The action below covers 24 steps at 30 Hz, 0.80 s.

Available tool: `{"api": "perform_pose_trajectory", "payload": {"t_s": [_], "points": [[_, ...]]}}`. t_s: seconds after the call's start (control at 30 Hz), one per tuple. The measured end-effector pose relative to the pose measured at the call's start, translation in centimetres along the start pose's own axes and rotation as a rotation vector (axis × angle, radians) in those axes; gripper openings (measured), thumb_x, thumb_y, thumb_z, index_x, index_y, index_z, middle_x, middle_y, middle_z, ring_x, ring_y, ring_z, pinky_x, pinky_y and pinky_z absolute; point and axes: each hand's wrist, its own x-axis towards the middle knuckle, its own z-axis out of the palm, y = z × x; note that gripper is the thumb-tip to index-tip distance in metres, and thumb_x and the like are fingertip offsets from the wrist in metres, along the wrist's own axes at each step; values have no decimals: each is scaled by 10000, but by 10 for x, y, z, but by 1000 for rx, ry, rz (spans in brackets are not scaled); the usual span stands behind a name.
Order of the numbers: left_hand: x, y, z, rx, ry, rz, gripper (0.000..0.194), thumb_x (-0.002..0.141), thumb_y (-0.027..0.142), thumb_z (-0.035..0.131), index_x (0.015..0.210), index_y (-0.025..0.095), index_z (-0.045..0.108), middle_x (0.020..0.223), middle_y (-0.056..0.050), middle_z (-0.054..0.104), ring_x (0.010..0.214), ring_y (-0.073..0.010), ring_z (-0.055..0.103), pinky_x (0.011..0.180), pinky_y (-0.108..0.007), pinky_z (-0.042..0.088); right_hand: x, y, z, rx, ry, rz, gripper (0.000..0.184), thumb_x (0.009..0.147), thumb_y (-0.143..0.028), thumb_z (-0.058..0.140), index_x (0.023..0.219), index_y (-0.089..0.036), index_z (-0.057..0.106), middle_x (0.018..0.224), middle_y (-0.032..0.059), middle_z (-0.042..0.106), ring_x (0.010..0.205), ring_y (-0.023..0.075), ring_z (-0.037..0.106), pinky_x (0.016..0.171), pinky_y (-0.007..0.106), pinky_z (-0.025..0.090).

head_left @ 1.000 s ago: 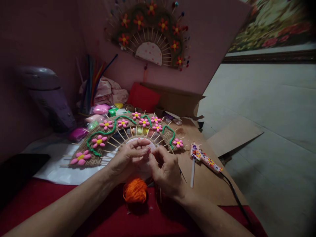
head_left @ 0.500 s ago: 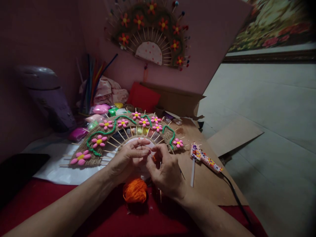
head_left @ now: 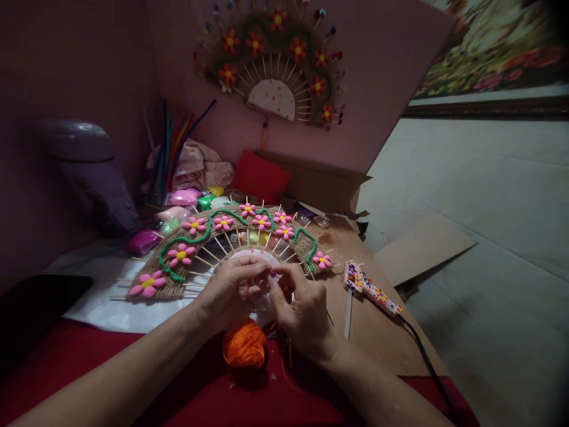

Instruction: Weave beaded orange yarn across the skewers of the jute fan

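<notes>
My left hand (head_left: 235, 287) and my right hand (head_left: 302, 308) meet fingertip to fingertip in front of the fan. Both pinch at a small, dark reddish-purple thing that is too small to name. A bit of orange shows inside the curl of my right fingers. Right below the hands a ball of orange yarn (head_left: 244, 345) rests on the red cloth. Behind them lies a half-round fan (head_left: 146, 261) of twine woven over thin sticks, with pink flowers and a wavy green cord. Its pale centre (head_left: 253, 255) is partly hidden by my hands.
A flowered glue gun (head_left: 371, 287) with a black cord lies on the cardboard (head_left: 377, 350) at right. Packets of coloured clay (head_left: 185, 197), pipe cleaners (head_left: 178, 142) and a purple flask (head_left: 93, 178) stand behind at left. Another fan (head_left: 271, 98) hangs on the wall.
My left fingers, stretched out earlier, have curled down toward the small thing. The right fingertips have shifted slightly against it. The whole view has moved a little.
</notes>
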Motion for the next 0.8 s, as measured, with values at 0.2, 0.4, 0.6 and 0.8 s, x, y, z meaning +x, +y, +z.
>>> {"api": "perform_pose_trajectory", "payload": {"t_s": [0.2,0.4,0.6,0.8], "points": [[1,-5,-3,53,-52,33,139,689,201,747,754,109,667,622,-19,592,503,-60,488,455,-162,353,0,-1,-1,27,-18,18,157,858,-204,534,987,-163,613,654,10,662,482,114,557,496,218,387],[1,-6,-4,93,-57,14,116,674,185,749,697,115,660,615,-23,599,521,-91,534,493,-206,409,0,-1,0,63,-15,20,134,855,-193,533,963,-169,607,676,12,666,492,112,555,508,217,397],[2,-7,-6,97,-163,-32,141,744,253,705,779,122,670,641,-28,600,518,-110,564,496,-232,435,1,-2,-1,92,-23,31,119,859,-176,517,933,-154,606,684,27,668,512,120,564,507,221,403],[3,-8,-8,114,-129,-56,159,740,248,712,788,101,677,659,-31,596,560,-95,562,531,-205,431,1,0,0,68,-10,13,110,860,-181,530,931,-155,610,655,15,658,504,116,566,509,217,398]]}}
